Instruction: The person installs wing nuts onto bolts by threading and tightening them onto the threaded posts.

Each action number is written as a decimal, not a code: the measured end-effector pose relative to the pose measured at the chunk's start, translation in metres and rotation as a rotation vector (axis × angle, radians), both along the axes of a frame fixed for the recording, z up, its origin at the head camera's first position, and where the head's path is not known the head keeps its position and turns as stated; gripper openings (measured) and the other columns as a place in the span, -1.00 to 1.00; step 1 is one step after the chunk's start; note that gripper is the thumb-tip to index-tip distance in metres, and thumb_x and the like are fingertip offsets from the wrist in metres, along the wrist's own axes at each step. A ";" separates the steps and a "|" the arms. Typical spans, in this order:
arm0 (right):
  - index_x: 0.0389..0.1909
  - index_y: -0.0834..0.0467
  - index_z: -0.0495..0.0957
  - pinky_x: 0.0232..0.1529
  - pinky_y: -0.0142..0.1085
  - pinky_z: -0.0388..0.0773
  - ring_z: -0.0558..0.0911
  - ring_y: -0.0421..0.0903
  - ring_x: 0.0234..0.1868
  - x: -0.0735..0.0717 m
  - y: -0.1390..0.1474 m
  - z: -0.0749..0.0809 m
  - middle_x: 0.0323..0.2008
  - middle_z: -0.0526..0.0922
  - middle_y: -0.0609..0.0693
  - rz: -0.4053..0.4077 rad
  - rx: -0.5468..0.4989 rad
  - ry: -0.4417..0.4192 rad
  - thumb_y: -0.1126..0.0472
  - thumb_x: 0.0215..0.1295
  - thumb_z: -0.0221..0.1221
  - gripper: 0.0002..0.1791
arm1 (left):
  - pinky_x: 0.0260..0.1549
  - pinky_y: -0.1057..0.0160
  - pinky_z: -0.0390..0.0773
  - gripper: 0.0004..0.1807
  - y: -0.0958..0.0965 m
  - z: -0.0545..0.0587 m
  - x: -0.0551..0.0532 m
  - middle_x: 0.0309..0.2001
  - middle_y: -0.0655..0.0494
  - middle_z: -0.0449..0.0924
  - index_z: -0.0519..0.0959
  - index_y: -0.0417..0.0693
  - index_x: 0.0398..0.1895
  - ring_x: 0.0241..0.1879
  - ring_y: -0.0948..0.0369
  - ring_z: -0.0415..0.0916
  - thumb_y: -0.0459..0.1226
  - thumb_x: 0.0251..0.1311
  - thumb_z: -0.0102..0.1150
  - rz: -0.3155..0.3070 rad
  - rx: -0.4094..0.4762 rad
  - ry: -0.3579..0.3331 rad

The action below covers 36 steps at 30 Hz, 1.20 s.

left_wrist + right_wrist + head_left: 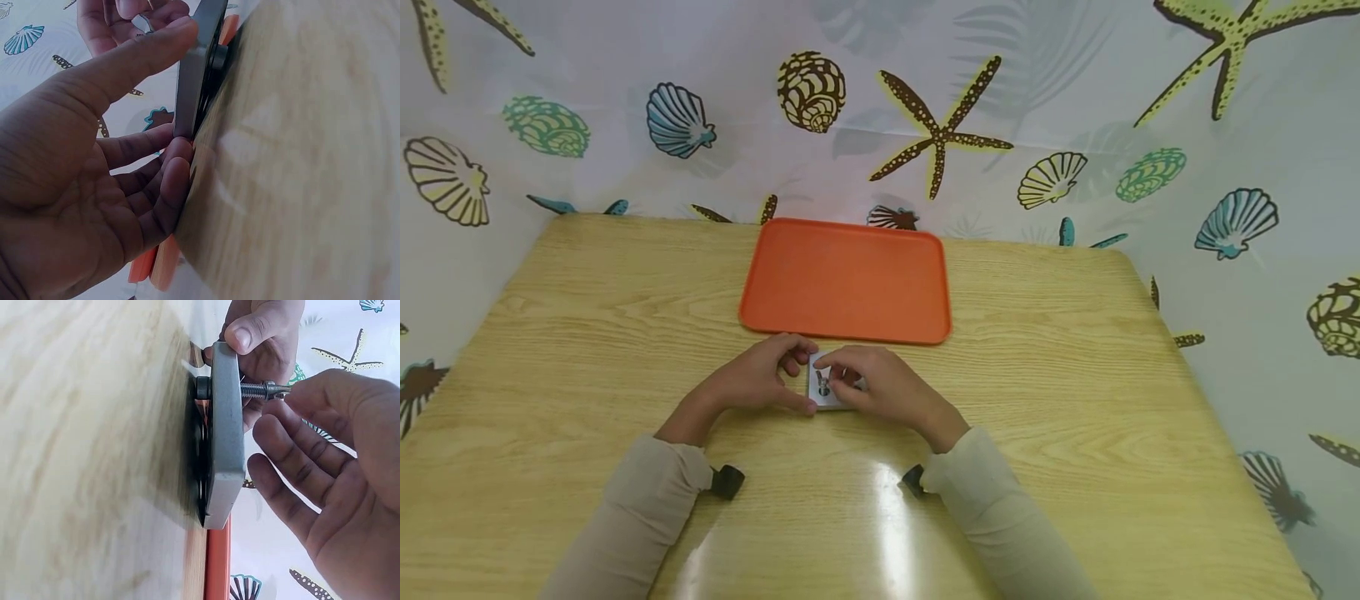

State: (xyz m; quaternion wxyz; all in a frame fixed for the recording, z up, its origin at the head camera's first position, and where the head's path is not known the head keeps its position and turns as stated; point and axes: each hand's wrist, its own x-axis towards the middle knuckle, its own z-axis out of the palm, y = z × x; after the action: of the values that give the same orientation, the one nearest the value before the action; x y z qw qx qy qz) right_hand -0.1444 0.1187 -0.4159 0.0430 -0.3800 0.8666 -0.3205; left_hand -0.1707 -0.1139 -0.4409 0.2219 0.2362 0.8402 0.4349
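A thick, square grey metal plate (837, 404) lies on the table between the hands, its far side partly hidden by the right hand. In the right wrist view, a bolt (253, 390) passes through it, with the round head underneath and the threaded shank standing out on top. What looks like a small wing nut (277, 390) sits at the shank's end. The left hand (751, 379) grips the plate's left side, thumb at the near corner and fingers at the far one. Over the plate, the right hand (883, 382) pinches the wing nut with thumb and forefinger, the other fingers loosely bent.
An orange tray (850, 279) lies just beyond the hands, near the table's back edge. The wood-grain table (1060, 400) reaches out on both sides. A white cloth (737, 175) printed with shells and starfish hangs behind and beside it.
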 end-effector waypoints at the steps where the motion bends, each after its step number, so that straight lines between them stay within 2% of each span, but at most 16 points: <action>1: 0.09 0.22 0.60 -0.13 -0.38 0.61 0.64 -0.17 -0.25 0.000 0.000 0.000 -0.25 0.71 0.01 0.001 0.003 0.003 0.29 0.40 0.14 -0.71 | -0.09 0.17 0.53 -0.14 0.000 0.000 0.000 0.11 -0.07 0.44 0.37 -0.21 0.29 0.04 0.06 0.42 -0.12 -0.07 0.59 -0.001 -0.001 0.001; 13: 0.07 0.14 0.60 -0.17 -0.37 0.60 0.63 -0.18 -0.21 0.001 0.001 -0.001 -0.15 0.69 -0.03 -0.046 0.047 -0.035 0.17 0.42 0.19 -0.73 | -0.14 0.22 0.52 -0.17 0.001 0.002 0.000 0.08 -0.11 0.45 0.40 -0.26 0.24 -0.01 0.06 0.42 -0.14 -0.07 0.60 -0.009 -0.010 0.033; 25: -0.04 0.14 0.62 -0.16 -0.34 0.62 0.64 -0.18 -0.22 0.000 0.002 0.000 -0.13 0.71 -0.03 -0.061 0.037 -0.018 0.21 0.39 0.20 -0.81 | -0.13 0.22 0.52 -0.16 0.002 0.002 0.000 0.06 -0.06 0.45 0.41 -0.21 0.24 -0.01 0.08 0.41 -0.15 -0.11 0.62 0.005 -0.016 0.023; 36: -0.19 0.13 0.62 -0.11 -0.29 0.63 0.64 -0.18 -0.22 0.001 0.002 0.001 -0.20 0.68 -0.04 -0.067 0.003 -0.006 0.28 0.35 0.20 -0.92 | -0.06 0.17 0.53 -0.13 0.001 0.001 -0.001 0.10 -0.05 0.45 0.40 -0.19 0.28 0.01 0.08 0.43 -0.13 -0.11 0.62 0.009 -0.029 0.012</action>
State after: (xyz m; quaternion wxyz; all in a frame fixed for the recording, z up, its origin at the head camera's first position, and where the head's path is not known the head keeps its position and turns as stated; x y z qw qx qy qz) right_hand -0.1433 0.1203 -0.4144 0.0353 -0.3499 0.8792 -0.3214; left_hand -0.1713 -0.1130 -0.4401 0.2184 0.2317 0.8487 0.4223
